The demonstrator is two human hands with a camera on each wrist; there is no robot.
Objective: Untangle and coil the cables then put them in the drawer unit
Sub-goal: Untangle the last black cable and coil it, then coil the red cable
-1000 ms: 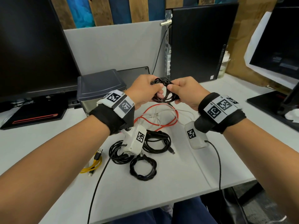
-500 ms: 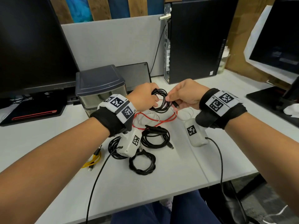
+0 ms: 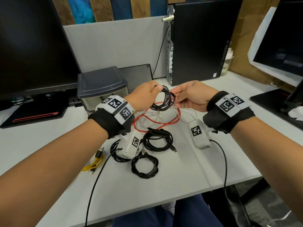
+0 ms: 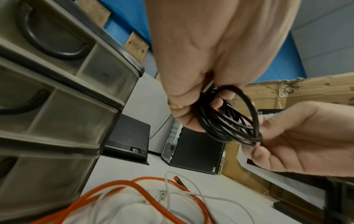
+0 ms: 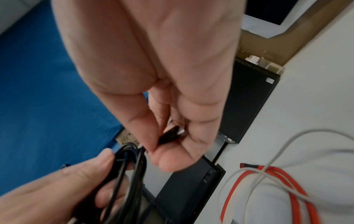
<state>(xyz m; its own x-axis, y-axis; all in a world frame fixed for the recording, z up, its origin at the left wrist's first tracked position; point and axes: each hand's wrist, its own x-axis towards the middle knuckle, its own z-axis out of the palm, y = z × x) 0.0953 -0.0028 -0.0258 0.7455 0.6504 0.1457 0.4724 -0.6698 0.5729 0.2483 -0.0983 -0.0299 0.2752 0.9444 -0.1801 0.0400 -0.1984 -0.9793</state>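
Note:
My left hand (image 3: 147, 94) grips a coiled black cable (image 3: 164, 100) above the desk; the coil (image 4: 229, 121) hangs from its curled fingers. My right hand (image 3: 188, 97) pinches the cable's black plug end (image 5: 171, 134) between thumb and fingers, just right of the coil (image 5: 126, 174). Under the hands a red cable (image 3: 157, 122) and a white cable (image 3: 165, 114) lie tangled together. Three black coils (image 3: 158, 140) (image 3: 145, 165) (image 3: 117, 153) and a yellow cable (image 3: 95, 163) lie nearer me. The grey drawer unit (image 3: 101, 84) stands at the left, its drawers (image 4: 57, 106) closed.
A large monitor (image 3: 32, 46) stands behind the drawer unit, a black computer tower (image 3: 201, 41) at the back centre, another monitor (image 3: 282, 46) at the right. A dark flat device (image 3: 137, 72) leans on the grey partition. The desk's front edge (image 3: 164, 203) is close to my lap.
Both hands have lowered with the black coil. The right hand has opened out from gripping the coil's side to pinching only its plug end.

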